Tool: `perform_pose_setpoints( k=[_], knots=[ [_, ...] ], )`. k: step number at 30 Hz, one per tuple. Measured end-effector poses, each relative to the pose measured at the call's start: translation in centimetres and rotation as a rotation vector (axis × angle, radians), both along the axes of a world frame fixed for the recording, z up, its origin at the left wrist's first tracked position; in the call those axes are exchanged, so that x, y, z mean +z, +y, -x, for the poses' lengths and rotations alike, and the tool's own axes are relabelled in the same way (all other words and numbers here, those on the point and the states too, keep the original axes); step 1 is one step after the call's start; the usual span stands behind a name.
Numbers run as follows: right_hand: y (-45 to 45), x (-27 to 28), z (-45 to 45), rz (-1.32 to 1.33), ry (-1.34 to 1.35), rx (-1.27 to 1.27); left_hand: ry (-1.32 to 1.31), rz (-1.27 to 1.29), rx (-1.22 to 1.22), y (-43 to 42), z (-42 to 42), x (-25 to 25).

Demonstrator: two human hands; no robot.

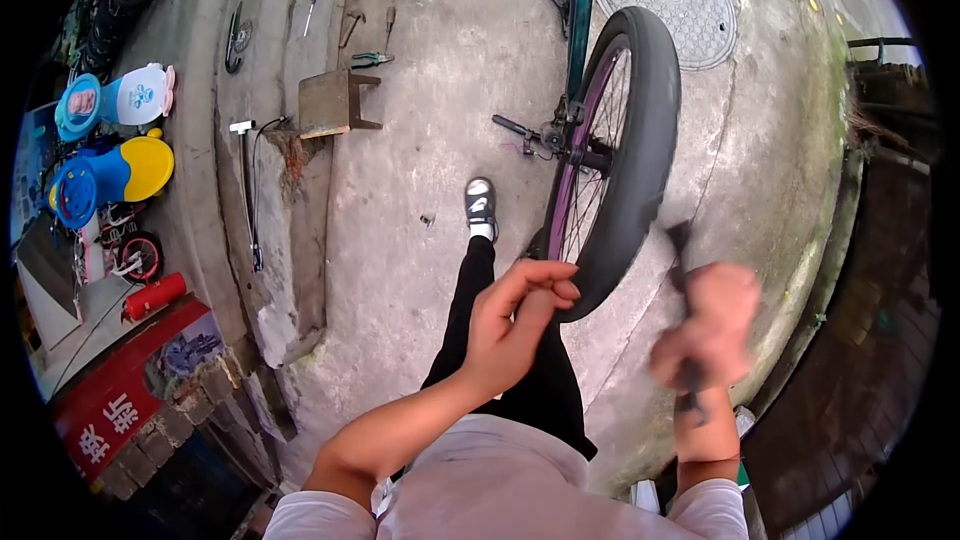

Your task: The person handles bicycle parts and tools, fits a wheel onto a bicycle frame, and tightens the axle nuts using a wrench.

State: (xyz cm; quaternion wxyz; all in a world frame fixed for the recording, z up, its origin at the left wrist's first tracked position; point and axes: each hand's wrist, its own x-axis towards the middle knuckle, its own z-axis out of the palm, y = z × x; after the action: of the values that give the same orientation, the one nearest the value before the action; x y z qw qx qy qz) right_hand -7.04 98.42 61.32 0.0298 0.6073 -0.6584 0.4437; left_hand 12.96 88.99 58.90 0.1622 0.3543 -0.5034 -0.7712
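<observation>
A bicycle with a teal frame (579,30) stands in front of me. Its near wheel has a wide black tyre (655,90) and a purple rim (562,190). Beside the tyre's near end is my left hand (505,330), fingers curled toward the thumb; whether anything is pinched there is hidden. To the right of the tyre, my right hand (712,325) is closed around a long dark tool (680,245). Motion blur hides the tool's exact kind. A handlebar grip (512,125) sticks out left of the wheel.
A small wooden stool (325,105) stands at left, with pliers (372,59), a hammer (352,28) and a screwdriver (390,25) nearby. A pump-like tool (247,190) leans by the concrete step. Children's ride-on toys (145,168) and a red cylinder (155,297) are further left.
</observation>
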Motion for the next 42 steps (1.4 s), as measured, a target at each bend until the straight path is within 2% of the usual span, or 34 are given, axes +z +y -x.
perform_pose_setpoints(
  k=[1,2,4,6,7,8,10,12,13,15,17,19,20,21,24,28,31,32,34,37,39,40,42],
  knots=[
    [-0.3,1.4,-1.1,-0.109,0.120,0.183,0.109,-0.192,0.045,-0.2,-0.5,0.5],
    [-1.3,1.3,-3.1,-0.104,0.156,0.205,0.219,-0.387,0.084,-0.4,-0.7,1.3],
    [-3.2,1.8,-4.3,-0.349,0.346,0.423,0.224,-0.497,0.158,-0.6,-1.1,2.1],
    [-4.1,2.0,-3.6,-0.409,0.290,0.548,0.040,-0.699,0.221,-1.2,-2.2,0.7],
    [-4.4,2.0,-2.7,-0.371,0.294,0.476,-0.055,-0.665,0.297,-1.4,-1.5,-0.2],
    [-4.8,1.9,-1.5,-0.331,0.298,0.401,-0.134,-0.571,0.256,-1.8,-1.4,-2.5],
    [-6.6,0.5,1.6,-0.398,0.313,-0.007,-0.213,-0.527,0.162,-3.5,-1.4,-8.0],
    [-9.5,0.3,3.3,-0.423,0.085,-0.336,-0.527,-0.556,0.090,-4.5,-0.4,-13.0],
    [-10.5,-0.9,4.2,-0.445,-0.057,-0.409,-0.638,-0.547,0.023,-4.8,0.0,-15.3],
    [-11.6,-3.7,5.1,-0.485,-0.343,-0.472,-0.642,-0.515,-0.043,-5.7,1.3,-17.1],
    [-11.0,-3.7,3.8,-0.443,-0.385,-0.467,-0.641,-0.513,-0.081,-6.7,2.8,-17.6],
    [-10.3,-3.9,2.9,-0.436,-0.369,-0.473,-0.666,-0.151,-0.223,-7.5,3.8,-17.8],
    [-10.1,-3.8,2.7,-0.415,-0.366,-0.465,-0.675,-0.160,-0.230,-7.9,3.9,-18.9],
    [-10.1,-3.7,2.7,-0.390,-0.358,-0.462,-0.702,0.092,-0.337,-8.6,4.2,-19.6],
    [-10.6,-3.7,3.5,-0.393,-0.393,-0.462,-0.689,0.417,-0.434,-9.2,5.2,-20.5],
    [-11.2,-4.3,5.0,-0.385,-0.447,-0.437,-0.699,0.452,-0.671,-10.5,7.3,-16.4],
    [-11.5,-4.1,5.1,-0.368,-0.523,-0.436,-0.722,0.399,-0.749,-10.7,8.2,-15.0],
    [-11.5,-4.1,5.1,-0.367,-0.542,-0.437,-0.714,0.312,-0.726,-10.8,8.4,-14.6],
    [-11.4,-4.2,5.0,-0.352,-0.585,-0.434,-0.707,0.218,-0.707,-10.4,8.1,-14.8],
    [-11.5,-4.2,5.1,-0.341,-0.629,-0.433,-0.662,0.112,-0.667,-9.2,6.6,-17.8],
    [-11.4,-4.1,5.1,-0.356,-0.630,-0.443,-0.715,0.587,-0.611,-8.4,5.8,-20.4],
    [-11.4,-4.1,5.1,-0.348,-0.665,-0.440,-0.713,0.581,-0.616,-8.5,5.7,-21.6],
    [-11.9,-3.3,4.9,-0.334,-0.702,-0.443,-0.598,0.861,-0.493,-9.1,6.0,-23.8]
  ],
)
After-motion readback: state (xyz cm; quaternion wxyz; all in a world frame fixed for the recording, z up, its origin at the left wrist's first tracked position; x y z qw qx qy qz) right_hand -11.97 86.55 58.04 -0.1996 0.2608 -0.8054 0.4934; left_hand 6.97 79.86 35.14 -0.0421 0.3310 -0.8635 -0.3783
